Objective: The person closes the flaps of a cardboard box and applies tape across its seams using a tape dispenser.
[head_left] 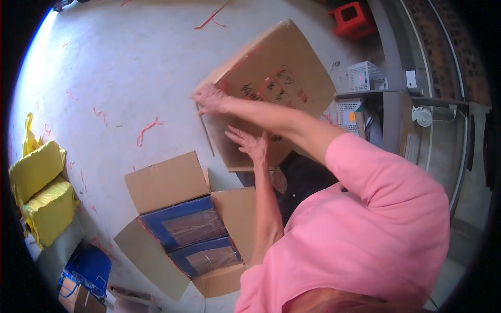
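A large brown cardboard box with dark and red markings stands tilted in front of me. My right hand reaches across it, with its fingers bent over the left edge by a narrow flap. My left hand is lower down, its fingers spread close to the box's near side; whether the palm presses on it I cannot tell. Just left of my left forearm sits an opened carton with its flaps folded out. Inside it lie two blue boxes with clear windows, side by side.
Yellow wrapped bundles are stacked at the far left, above a blue container. Scraps of red string litter the grey floor. A red stool stands at the back right, near a grey shelf unit and a small white fan.
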